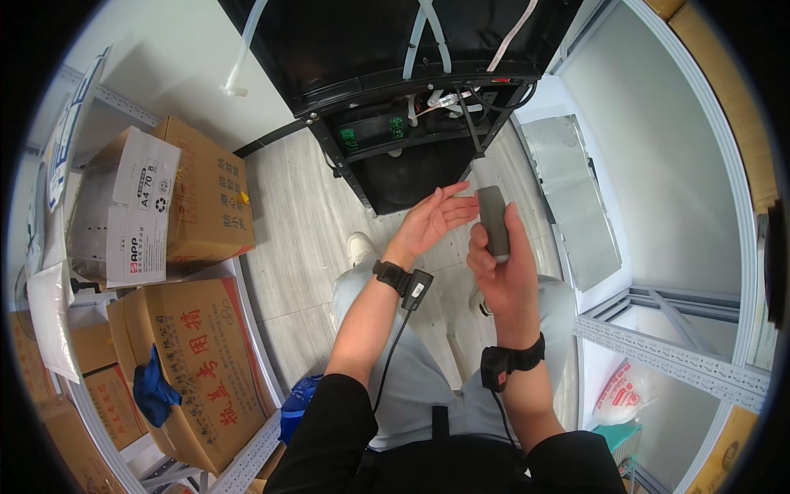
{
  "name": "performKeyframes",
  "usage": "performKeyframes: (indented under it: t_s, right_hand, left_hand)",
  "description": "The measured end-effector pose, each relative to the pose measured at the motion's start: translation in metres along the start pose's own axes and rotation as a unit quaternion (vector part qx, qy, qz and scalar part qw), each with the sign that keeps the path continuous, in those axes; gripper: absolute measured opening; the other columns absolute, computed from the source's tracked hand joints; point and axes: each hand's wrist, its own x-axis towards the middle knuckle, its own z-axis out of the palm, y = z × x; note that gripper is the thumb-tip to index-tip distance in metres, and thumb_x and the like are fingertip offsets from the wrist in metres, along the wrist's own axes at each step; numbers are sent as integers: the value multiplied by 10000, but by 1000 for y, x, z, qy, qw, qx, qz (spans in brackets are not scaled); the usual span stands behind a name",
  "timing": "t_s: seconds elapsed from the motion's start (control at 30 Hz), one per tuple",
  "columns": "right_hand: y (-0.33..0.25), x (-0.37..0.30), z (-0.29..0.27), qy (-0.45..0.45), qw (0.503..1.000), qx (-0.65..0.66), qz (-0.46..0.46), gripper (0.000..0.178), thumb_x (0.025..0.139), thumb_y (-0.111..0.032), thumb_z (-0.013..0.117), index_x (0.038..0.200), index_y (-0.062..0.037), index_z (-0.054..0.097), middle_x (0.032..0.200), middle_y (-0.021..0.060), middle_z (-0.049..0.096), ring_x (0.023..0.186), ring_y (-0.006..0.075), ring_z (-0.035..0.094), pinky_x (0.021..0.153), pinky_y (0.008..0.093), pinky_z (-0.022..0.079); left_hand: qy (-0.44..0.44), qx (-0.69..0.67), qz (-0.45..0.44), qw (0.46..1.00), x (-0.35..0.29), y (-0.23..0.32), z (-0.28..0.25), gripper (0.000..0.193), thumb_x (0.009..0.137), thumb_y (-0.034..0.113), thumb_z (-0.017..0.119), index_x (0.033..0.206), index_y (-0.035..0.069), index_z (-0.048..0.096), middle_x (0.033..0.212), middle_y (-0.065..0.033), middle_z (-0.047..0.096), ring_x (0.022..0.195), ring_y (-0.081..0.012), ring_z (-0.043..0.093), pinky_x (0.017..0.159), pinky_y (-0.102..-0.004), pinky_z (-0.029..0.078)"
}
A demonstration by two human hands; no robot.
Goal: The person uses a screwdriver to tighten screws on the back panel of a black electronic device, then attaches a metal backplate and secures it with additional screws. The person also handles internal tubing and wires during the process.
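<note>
My right hand [504,267] is wrapped round the dark grey handle of a screwdriver [494,218]. A light grey collar sits above the handle, and a long dark shaft runs up toward the lower back edge of a black machine cabinet [329,53]. Where the tip meets the cabinet is too small to make out. Beside the handle, my left hand [432,218] is open with its fingers stretched toward the tool; I cannot tell whether they touch it. Wires and green circuit parts [397,128] show in the cabinet's lower opening.
Pale hoses [428,37] hang on the cabinet's back. Cardboard boxes [202,362] stand on shelving at the left, with a blue cloth [154,387] on one. To the right are a grey metal panel [576,198], a metal shelf frame [675,354] and a plastic bag [621,393].
</note>
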Motion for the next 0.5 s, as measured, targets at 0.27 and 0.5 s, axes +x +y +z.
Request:
performKeyframes:
  t_s: [0.27,0.5]
  right_hand:
    - [3,5,10,22,996,-91,-9,295,983,-362,445,957,-81,532,683,31,521,496,73,391,447,193,285]
    - [4,6,14,28,997,-74,-7,306,987,-358,437,965,-69,533,693,32,527,485,65,382,433,192,278]
  left_hand:
    - [-4,-29,-7,1000,0,-2,-4,522,1031,344,276,1416,-7,308,1272,-133,554,1137,-216,555,977,-323,437]
    - [-4,-35,-7,999,0,-1,-5,524,1030,344,278,1422,-2,300,1264,-128,562,1144,-213,554,995,-326,425]
